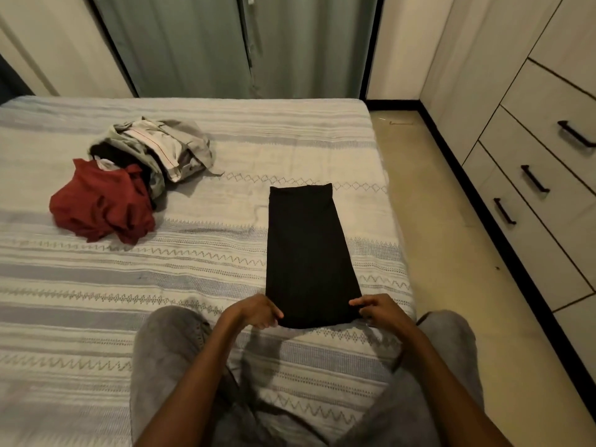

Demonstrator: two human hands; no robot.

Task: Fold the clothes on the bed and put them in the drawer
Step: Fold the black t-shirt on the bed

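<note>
The black garment (309, 253) hides some fingers of each hand, and the drawers (548, 175) run off the right edge.

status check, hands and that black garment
Left hand and right hand pinch near corners of long black folded garment. Heap of unfolded clothes waits far left. Nothing obstructing.

Home bedroom. We see a bed (200, 259) with a striped, zigzag-patterned cover filling most of the frame, and a loose pile of clothes (129, 179) on it at upper left. Grey-green curtains (245, 43) hang top centre behind the bed. Right edge of the frame: built-in cabinetry with stacked drawers (529, 175), each with a dark bar handle. A narrow strip of tiled floor (451, 240) runs between bed and drawers. Plain light walls either side of the curtains.
</note>
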